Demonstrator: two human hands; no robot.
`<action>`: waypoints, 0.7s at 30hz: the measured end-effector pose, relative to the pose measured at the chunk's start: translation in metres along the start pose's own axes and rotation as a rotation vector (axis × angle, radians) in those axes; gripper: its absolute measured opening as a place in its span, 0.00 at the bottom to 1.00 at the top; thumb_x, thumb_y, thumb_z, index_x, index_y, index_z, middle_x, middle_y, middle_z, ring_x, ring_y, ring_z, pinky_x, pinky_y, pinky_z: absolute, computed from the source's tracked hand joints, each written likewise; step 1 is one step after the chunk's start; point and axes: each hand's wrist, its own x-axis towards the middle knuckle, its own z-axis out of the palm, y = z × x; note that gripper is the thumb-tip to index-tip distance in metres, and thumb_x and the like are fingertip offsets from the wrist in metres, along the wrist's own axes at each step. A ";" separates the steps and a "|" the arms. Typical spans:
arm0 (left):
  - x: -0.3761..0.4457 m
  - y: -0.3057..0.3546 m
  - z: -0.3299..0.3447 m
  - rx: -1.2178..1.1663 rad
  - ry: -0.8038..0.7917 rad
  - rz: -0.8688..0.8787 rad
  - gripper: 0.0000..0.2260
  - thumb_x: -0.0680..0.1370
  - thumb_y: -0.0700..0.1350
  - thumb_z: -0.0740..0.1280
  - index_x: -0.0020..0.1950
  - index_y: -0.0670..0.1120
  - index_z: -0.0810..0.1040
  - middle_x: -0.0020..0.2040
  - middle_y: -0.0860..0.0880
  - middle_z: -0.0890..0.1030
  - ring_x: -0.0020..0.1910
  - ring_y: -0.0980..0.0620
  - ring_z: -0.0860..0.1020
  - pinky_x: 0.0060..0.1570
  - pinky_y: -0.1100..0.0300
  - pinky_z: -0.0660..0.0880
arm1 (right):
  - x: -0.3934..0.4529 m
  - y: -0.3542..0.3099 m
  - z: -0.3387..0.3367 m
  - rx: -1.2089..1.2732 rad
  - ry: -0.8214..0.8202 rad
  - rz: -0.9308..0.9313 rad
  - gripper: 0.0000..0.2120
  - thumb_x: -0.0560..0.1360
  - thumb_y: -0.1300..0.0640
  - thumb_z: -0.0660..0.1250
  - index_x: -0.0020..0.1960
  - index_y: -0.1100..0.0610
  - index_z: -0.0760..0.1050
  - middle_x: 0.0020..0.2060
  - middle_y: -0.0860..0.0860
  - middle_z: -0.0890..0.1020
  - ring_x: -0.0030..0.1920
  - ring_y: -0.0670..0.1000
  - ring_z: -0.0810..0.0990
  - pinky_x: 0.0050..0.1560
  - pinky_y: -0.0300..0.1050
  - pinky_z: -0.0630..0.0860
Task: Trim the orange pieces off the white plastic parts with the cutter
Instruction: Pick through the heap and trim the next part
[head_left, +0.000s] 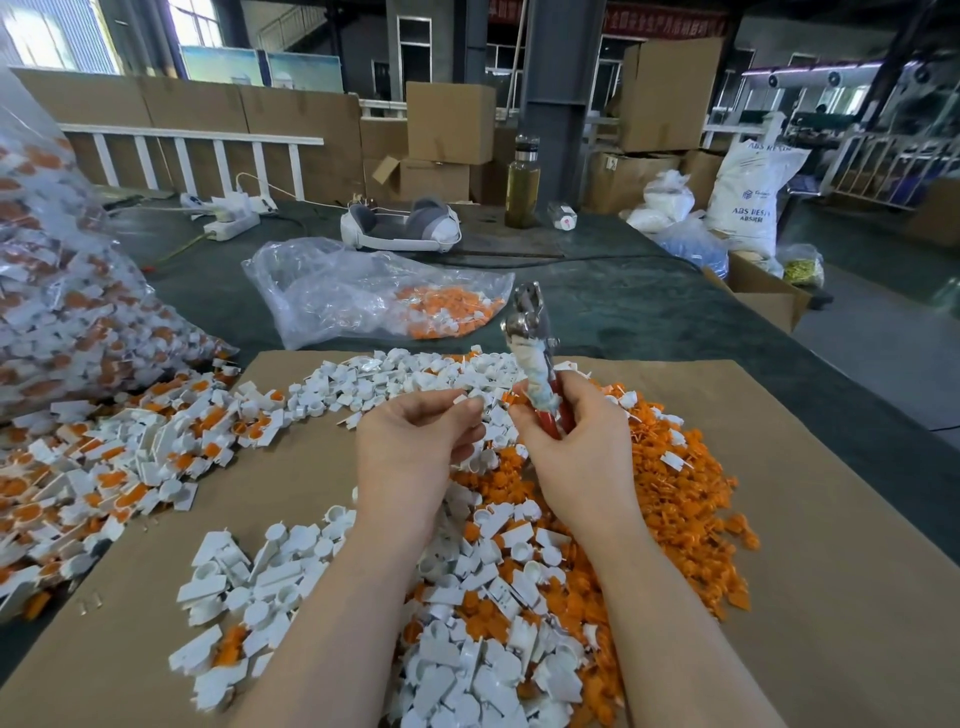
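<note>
My right hand (574, 439) grips the cutter (530, 338) by its red, cloth-wrapped handles, its metal jaws pointing up and away. My left hand (415, 441) is palm up beside it, with the fingers curled round a small white plastic part (461, 399) at the fingertips. Under both hands lies a mixed heap of white parts (467, 670) and cut orange pieces (675, 499) on the cardboard sheet (831, 571). Untrimmed white-and-orange parts (130, 467) spread at the left.
A big clear bag of untrimmed parts (57, 301) bulges at the left edge. A smaller clear bag with orange pieces (374, 296) lies beyond the cardboard. Farther back are a grey headset (400, 226), a power strip (231, 223), a bottle (522, 182) and stacked boxes (449, 122).
</note>
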 end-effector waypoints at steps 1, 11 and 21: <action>0.000 0.000 0.000 0.004 -0.001 0.001 0.04 0.72 0.38 0.76 0.45 0.44 0.83 0.34 0.48 0.86 0.33 0.54 0.85 0.32 0.67 0.79 | -0.001 0.000 0.001 0.000 -0.006 -0.006 0.06 0.75 0.54 0.72 0.47 0.46 0.75 0.37 0.40 0.79 0.42 0.39 0.77 0.37 0.30 0.73; -0.001 -0.002 0.001 0.130 -0.005 0.034 0.07 0.71 0.37 0.76 0.44 0.48 0.84 0.35 0.50 0.86 0.35 0.54 0.85 0.37 0.66 0.80 | -0.002 -0.001 0.005 -0.066 0.015 0.018 0.07 0.74 0.51 0.72 0.49 0.45 0.75 0.39 0.38 0.79 0.41 0.40 0.79 0.38 0.33 0.75; -0.004 -0.002 0.005 0.302 0.021 0.158 0.04 0.70 0.45 0.78 0.42 0.53 0.85 0.35 0.57 0.85 0.34 0.60 0.82 0.37 0.66 0.77 | -0.003 -0.001 0.006 -0.084 0.058 0.030 0.07 0.74 0.53 0.72 0.51 0.51 0.78 0.37 0.40 0.78 0.38 0.41 0.77 0.36 0.30 0.69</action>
